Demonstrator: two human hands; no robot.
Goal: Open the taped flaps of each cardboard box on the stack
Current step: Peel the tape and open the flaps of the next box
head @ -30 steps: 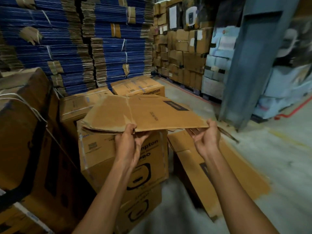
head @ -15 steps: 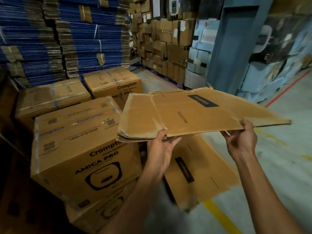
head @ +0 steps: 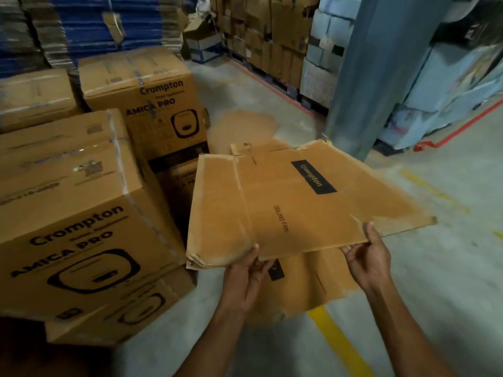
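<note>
Both hands hold a flattened carton (head: 285, 208) in the air above the floor (head: 435, 268), tilted so that its printed face, marked "Crompton" and "CEILING FAN", shows to the camera. The left hand (head: 247, 270) has its grip closed on the carton's near edge, close to the crumpled near-left corner, thumb on top and fingers underneath. The right hand (head: 367, 257) has its grip closed on the same near edge further right, thumb on the upper face and fingers curled below.

The stack of boxes stands on the floor just left of the carton. Its top box (head: 73, 208), printed "Crompton AMICA PRO", has its flaps shut, with clear tape running across the top and down the front corner. It sits on a lower box (head: 122, 308) of the same print. Behind them stands a rear box (head: 147, 104), also taped shut, and a fourth box (head: 32, 96) to its left.

A flat cardboard sheet (head: 307, 284) lies on the floor under the hands, touching a yellow line (head: 337, 341). Another sheet (head: 242, 126) lies further back, near a blue column (head: 362, 77).
</note>
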